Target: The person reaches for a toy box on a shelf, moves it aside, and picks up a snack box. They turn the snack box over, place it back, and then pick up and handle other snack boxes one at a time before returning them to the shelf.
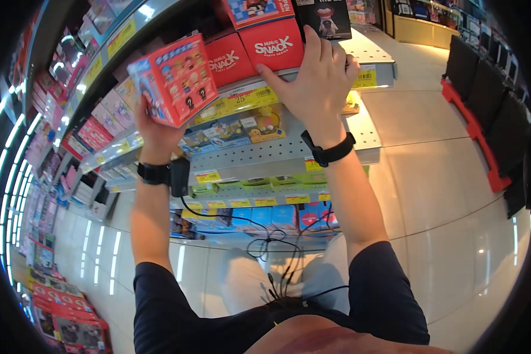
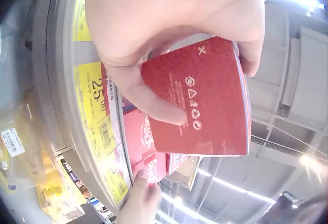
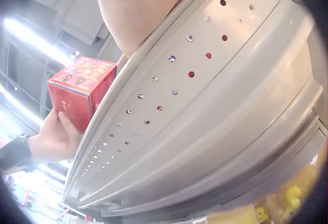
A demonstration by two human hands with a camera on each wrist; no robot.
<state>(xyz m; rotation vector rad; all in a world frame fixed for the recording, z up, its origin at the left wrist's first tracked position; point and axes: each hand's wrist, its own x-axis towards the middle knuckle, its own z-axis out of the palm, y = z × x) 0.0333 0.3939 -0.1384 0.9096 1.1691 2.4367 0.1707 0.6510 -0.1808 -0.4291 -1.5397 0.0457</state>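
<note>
My left hand (image 1: 159, 137) holds a red box (image 1: 186, 76) printed with rows of small cartoon figures, raised in front of the shelf. In the left wrist view the thumb lies across the plain red face of this box (image 2: 210, 106), with fingers on the opposite side. My right hand (image 1: 317, 82) is at the right-hand red "Snack" box (image 1: 271, 46) on the shelf. Its thumb reaches to the lower front of that box, and the index finger extends along the right edge. In the right wrist view the shelf hides this hand's fingers.
Another "Snack" box (image 1: 223, 62) stands alongside, with a black figure box (image 1: 324, 20) at the right. Yellow price tags (image 1: 240, 101) line the shelf edge. Lower shelves hold more boxes, including blue ones (image 1: 271, 218). Cables (image 1: 271, 236) hang before my legs. A red-based rack (image 1: 484, 141) stands right.
</note>
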